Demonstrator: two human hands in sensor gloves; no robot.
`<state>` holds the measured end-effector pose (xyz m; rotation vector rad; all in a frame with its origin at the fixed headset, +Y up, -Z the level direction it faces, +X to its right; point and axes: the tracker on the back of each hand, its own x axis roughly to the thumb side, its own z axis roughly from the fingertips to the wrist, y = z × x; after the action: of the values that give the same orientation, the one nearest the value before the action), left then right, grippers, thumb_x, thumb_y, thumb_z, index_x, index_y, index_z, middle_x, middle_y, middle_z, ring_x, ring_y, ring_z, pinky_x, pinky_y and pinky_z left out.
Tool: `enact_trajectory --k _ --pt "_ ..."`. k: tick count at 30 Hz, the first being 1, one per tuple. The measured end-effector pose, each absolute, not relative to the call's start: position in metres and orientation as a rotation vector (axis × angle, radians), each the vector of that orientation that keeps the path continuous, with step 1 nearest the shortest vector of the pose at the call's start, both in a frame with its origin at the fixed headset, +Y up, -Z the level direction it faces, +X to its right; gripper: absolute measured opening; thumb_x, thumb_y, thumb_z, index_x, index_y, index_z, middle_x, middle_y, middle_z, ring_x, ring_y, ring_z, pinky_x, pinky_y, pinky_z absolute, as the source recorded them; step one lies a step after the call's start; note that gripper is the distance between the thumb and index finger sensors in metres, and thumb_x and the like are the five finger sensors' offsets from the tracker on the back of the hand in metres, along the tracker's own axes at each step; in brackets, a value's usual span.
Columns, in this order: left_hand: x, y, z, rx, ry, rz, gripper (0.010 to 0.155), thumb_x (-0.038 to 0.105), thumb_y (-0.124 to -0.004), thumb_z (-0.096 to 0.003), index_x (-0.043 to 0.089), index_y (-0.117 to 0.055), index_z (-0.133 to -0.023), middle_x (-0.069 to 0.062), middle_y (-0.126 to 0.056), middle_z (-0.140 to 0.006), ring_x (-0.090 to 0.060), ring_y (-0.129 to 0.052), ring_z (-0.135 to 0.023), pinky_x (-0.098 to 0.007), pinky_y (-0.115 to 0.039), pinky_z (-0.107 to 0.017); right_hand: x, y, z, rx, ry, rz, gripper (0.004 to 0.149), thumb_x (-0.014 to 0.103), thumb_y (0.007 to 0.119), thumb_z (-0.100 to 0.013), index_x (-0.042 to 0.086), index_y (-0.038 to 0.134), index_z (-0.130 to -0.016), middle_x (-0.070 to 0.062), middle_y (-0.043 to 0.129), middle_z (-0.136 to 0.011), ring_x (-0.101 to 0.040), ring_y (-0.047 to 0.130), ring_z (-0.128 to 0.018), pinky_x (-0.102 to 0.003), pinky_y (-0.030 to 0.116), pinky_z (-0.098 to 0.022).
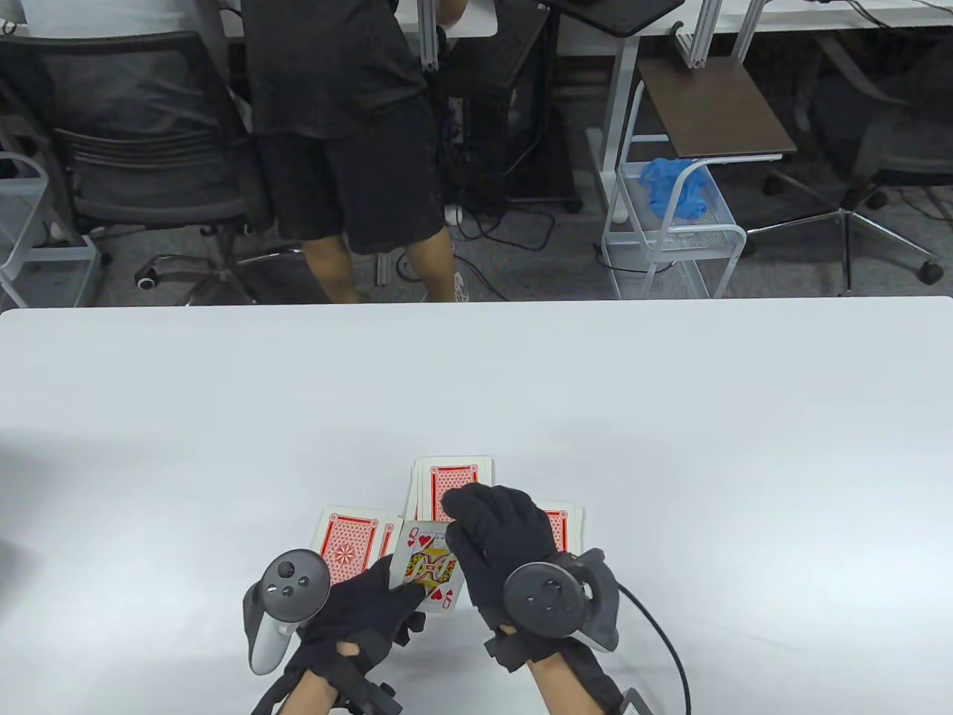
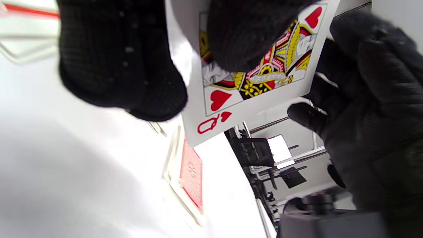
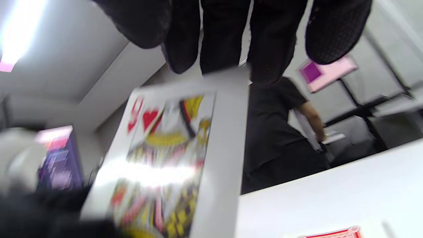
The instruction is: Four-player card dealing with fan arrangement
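Note:
A face-up queen of hearts [image 1: 430, 570] is held above the table near its front edge. My left hand [image 1: 372, 614] grips its lower end, thumb on the face. My right hand [image 1: 495, 529] touches its far right edge with the fingertips. The queen fills the left wrist view [image 2: 261, 76] and shows blurred in the right wrist view [image 3: 165, 158]. Three red-backed piles lie on the table: a left pile [image 1: 350, 544], a middle pile [image 1: 450, 480] beyond the queen, and a right pile [image 1: 562, 525] mostly hidden by my right hand.
The white table [image 1: 670, 417] stretches far and to both sides. Beyond its far edge stand a person in black [image 1: 350, 134], office chairs and a white wire cart [image 1: 670, 223]. A cable [image 1: 670, 648] trails from my right wrist.

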<state>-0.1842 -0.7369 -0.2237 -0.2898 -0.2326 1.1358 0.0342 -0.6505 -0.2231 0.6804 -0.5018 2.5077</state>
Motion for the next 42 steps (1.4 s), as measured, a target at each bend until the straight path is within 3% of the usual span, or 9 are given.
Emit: enact_trajectory --k 5,8,13,19,25,28,33,37,42 --pt "-0.173 -0.729 -0.219 -0.263 -0.296 0.989 0.044 0.030 -0.084 -0.0478 0.015 -0.086 -0.090 -0.012 -0.106 -0.081 -0.036 -0.112 -0.054 -0.043 -0.101 -0.036 0.018 -0.651 -0.225 0.745 -0.449 2.540 0.057 0.045 0.061 -0.061 0.007 0.076 -0.100 -0.020 0.092 -0.086 -0.045 0.093 -0.065 -0.069 0.072 -0.053" --pt "-0.170 -0.726 -0.218 -0.257 -0.309 0.972 0.045 0.029 -0.083 -0.0484 0.013 -0.085 -0.090 -0.014 -0.106 -0.081 -0.037 -0.112 -0.054 -0.044 -0.101 -0.035 0.014 -0.648 -0.229 0.755 -0.432 2.574 0.042 0.040 0.067 -0.059 0.012 0.082 -0.087 -0.011 0.095 -0.071 -0.038 0.096 -0.055 -0.066 0.076 -0.050" --pt "-0.175 -0.737 -0.221 -0.351 -0.375 1.048 0.047 0.036 -0.085 -0.0500 0.016 -0.085 -0.093 -0.014 -0.104 -0.087 -0.039 -0.111 -0.063 -0.048 -0.099 -0.041 0.024 -0.646 -0.245 0.874 -0.085 2.413 0.037 0.033 0.067 -0.058 0.014 0.082 -0.086 -0.011 0.093 -0.074 -0.038 0.094 -0.061 -0.068 0.072 -0.056" --pt "-0.173 -0.745 -0.221 -0.418 -0.404 1.090 0.051 0.038 -0.083 -0.0498 0.017 -0.083 -0.097 -0.010 -0.102 -0.092 -0.037 -0.108 -0.080 -0.051 -0.095 -0.050 0.031 -0.647 -0.246 0.871 -0.125 2.386 0.037 0.032 0.067 -0.056 0.016 0.082 -0.086 -0.009 0.093 -0.075 -0.038 0.093 -0.065 -0.070 0.069 -0.058" --pt "-0.179 -0.743 -0.221 -0.377 -0.395 1.126 0.048 0.035 -0.083 -0.0471 0.015 -0.089 -0.091 -0.010 -0.107 -0.084 -0.033 -0.114 -0.072 -0.045 -0.101 -0.045 0.037 -0.648 -0.245 0.795 -0.225 2.421 0.050 0.047 0.069 -0.058 0.014 0.079 -0.094 -0.017 0.091 -0.081 -0.046 0.091 -0.065 -0.071 0.070 -0.054" --pt "-0.184 -0.741 -0.222 -0.337 -0.382 1.094 0.048 0.035 -0.084 -0.0465 0.015 -0.091 -0.089 -0.010 -0.109 -0.082 -0.034 -0.116 -0.069 -0.045 -0.101 -0.043 0.040 -0.650 -0.244 0.847 -0.364 2.495 0.039 0.041 0.070 -0.058 0.018 0.087 -0.084 -0.008 0.095 -0.072 -0.036 0.097 -0.058 -0.065 0.077 -0.052" --pt "-0.186 -0.743 -0.224 -0.338 -0.375 1.100 0.047 0.035 -0.084 -0.0467 0.016 -0.091 -0.089 -0.009 -0.108 -0.082 -0.033 -0.115 -0.069 -0.044 -0.101 -0.044 0.040 -0.654 -0.245 0.829 -0.232 2.408 0.040 0.032 0.068 -0.060 0.015 0.081 -0.094 -0.012 0.091 -0.081 -0.040 0.094 -0.067 -0.068 0.073 -0.056" --pt "-0.190 -0.743 -0.224 -0.328 -0.369 1.106 0.047 0.035 -0.085 -0.0466 0.016 -0.091 -0.089 -0.009 -0.109 -0.081 -0.033 -0.115 -0.069 -0.044 -0.101 -0.044 0.039 -0.658 -0.245 0.767 -0.252 2.449 0.051 0.047 0.071 -0.057 0.012 0.082 -0.093 -0.015 0.093 -0.077 -0.044 0.093 -0.064 -0.069 0.073 -0.053" --pt "-0.189 -0.739 -0.222 -0.328 -0.384 1.080 0.047 0.035 -0.085 -0.0467 0.014 -0.091 -0.089 -0.009 -0.110 -0.080 -0.033 -0.116 -0.066 -0.044 -0.102 -0.042 0.039 -0.658 -0.245 0.771 -0.306 2.524 0.042 0.039 0.069 -0.056 0.016 0.086 -0.086 -0.007 0.097 -0.070 -0.036 0.098 -0.060 -0.064 0.078 -0.052"
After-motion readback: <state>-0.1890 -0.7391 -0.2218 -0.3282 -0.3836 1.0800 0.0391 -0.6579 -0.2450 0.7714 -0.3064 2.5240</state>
